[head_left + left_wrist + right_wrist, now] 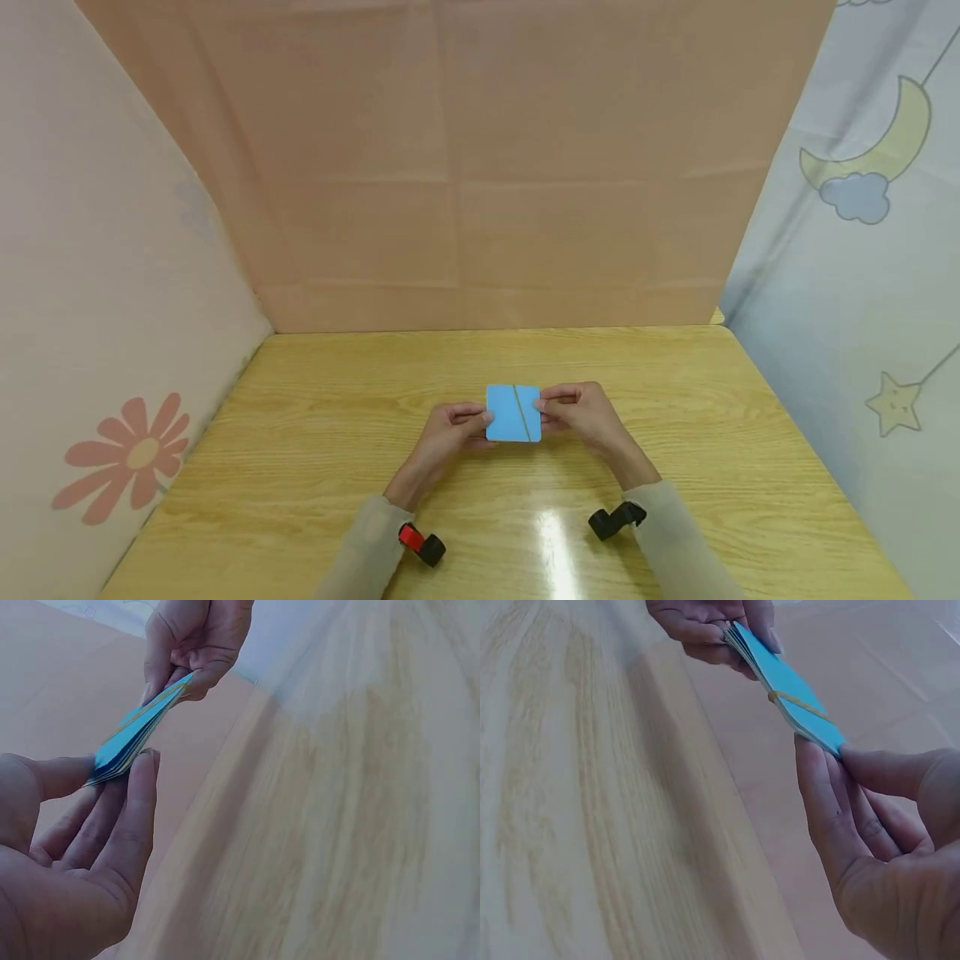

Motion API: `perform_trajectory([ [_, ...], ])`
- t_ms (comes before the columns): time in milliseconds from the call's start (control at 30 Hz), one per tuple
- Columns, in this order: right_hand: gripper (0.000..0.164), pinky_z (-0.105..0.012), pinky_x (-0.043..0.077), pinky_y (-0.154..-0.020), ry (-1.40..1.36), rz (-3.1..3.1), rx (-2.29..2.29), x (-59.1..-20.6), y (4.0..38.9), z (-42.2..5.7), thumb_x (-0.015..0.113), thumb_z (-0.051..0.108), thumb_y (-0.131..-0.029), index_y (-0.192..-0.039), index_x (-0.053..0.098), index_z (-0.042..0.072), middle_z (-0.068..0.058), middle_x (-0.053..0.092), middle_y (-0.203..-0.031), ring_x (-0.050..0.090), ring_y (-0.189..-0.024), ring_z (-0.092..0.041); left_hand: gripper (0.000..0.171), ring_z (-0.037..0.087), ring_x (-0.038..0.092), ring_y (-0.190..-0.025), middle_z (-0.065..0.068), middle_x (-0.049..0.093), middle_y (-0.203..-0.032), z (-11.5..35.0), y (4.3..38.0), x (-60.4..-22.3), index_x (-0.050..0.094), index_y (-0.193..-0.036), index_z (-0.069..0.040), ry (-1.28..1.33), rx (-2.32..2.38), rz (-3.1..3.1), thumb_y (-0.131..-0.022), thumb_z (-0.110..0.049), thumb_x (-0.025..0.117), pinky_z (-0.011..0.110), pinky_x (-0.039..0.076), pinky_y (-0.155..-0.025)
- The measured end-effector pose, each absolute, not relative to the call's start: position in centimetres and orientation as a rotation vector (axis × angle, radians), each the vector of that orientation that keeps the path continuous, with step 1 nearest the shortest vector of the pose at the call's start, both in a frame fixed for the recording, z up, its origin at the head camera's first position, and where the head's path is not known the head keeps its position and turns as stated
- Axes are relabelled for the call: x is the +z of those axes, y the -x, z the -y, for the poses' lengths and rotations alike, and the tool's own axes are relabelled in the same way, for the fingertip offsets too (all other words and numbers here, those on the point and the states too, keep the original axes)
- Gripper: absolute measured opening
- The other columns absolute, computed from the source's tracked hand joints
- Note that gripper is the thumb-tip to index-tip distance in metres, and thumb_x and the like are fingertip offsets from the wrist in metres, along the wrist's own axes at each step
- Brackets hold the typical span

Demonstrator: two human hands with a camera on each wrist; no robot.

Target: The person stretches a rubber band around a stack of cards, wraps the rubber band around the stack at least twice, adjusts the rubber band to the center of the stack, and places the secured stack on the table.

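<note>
A thin stack of square blue cards (502, 414) with rounded corners is held up above the table, its top face toward the head camera. Around the stack runs a tan rubber band (522, 412), slightly slanted. My left hand (446, 435) pinches the left edge, thumb on the top face and fingers beneath. On the opposite edge my right hand (588, 414) pinches in the same way. In the left wrist view the layers of the stack (142, 735) fan slightly apart at the edge. The right wrist view shows the band (799, 705) wrapped over the layered side.
Beneath the hands lies a wood-grain table (337, 383). A peach cloth (450, 208) hangs behind it. Printed pale cloths stand at both sides, with a flower (142, 454) on the left and a moon (873, 154) on the right. Each wrist bears a small camera strap.
</note>
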State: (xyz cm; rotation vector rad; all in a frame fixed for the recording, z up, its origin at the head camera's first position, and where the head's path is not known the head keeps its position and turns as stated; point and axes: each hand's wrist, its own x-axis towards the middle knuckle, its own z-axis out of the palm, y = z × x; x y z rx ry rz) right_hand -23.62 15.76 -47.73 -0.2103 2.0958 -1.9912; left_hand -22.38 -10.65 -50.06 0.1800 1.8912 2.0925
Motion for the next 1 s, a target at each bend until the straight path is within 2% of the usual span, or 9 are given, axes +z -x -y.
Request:
perform_trajectory([
  [167,0.032,-0.042,0.068,-0.078,0.181,-2.150,-2.009,-47.4,23.8,-15.9,0.069,0.003,-0.101,-0.123,0.066,-0.018,-0.009,0.079,-0.094,0.078,-0.076,-0.016,0.045,0.017,0.078,-0.090,0.011,0.075,-0.111,9.7,22.4,-50.6,0.062,-0.137,0.009,-0.118,2.151,-1.817,-0.104,-0.020,0.069,0.039,0.067,-0.089],
  [333,0.035,-0.045,0.068,-0.081,0.149,-2.145,-2.049,-47.4,23.8,-16.2,0.069,0.003,-0.100,-0.126,0.064,-0.019,-0.007,0.079,-0.091,0.077,-0.075,-0.015,0.049,0.021,0.079,-0.098,0.016,0.076,-0.118,8.5,22.1,-51.3,0.061,-0.139,0.008,-0.131,2.193,-1.718,-0.103,-0.024,0.070,0.041,0.065,-0.096],
  [467,0.036,-0.043,0.068,-0.082,0.117,-2.135,-2.072,-47.3,23.7,-16.4,0.069,0.004,-0.101,-0.127,0.063,-0.019,-0.005,0.078,-0.090,0.076,-0.077,-0.013,0.049,0.025,0.076,-0.111,0.015,0.075,-0.122,7.2,21.7,-51.7,0.060,-0.141,0.007,-0.109,2.261,-1.607,-0.102,-0.020,0.072,0.043,0.061,-0.104],
  [600,0.039,-0.041,0.068,-0.084,0.097,-2.125,-2.086,-47.0,23.8,-16.7,0.069,0.005,-0.101,-0.130,0.061,-0.019,-0.005,0.078,-0.092,0.076,-0.080,-0.013,0.047,0.028,0.075,-0.115,0.020,0.073,-0.125,5.9,21.3,-52.1,0.060,-0.141,0.009,-0.089,2.332,-1.529,-0.101,-0.014,0.072,0.043,0.060,-0.105],
  [733,0.039,-0.040,0.068,-0.083,0.095,-2.121,-2.091,-46.9,23.9,-16.8,0.070,0.006,-0.101,-0.130,0.061,-0.019,-0.005,0.078,-0.091,0.076,-0.080,-0.013,0.043,0.027,0.076,-0.111,0.023,0.074,-0.122,4.6,20.9,-52.4,0.063,-0.133,0.014,-0.059,2.369,-1.478,-0.100,-0.012,0.073,0.043,0.061,-0.103],
  [1000,0.040,-0.038,0.068,-0.083,0.110,-2.130,-2.105,-46.6,23.9,-16.9,0.069,0.006,-0.101,-0.130,0.060,-0.020,-0.003,0.077,-0.092,0.076,-0.080,-0.012,0.036,0.022,0.079,-0.100,0.013,0.079,-0.107,2.7,20.3,-52.4,0.068,-0.126,0.012,0.036,2.435,-1.448,-0.098,-0.010,0.075,0.043,0.063,-0.098],
])
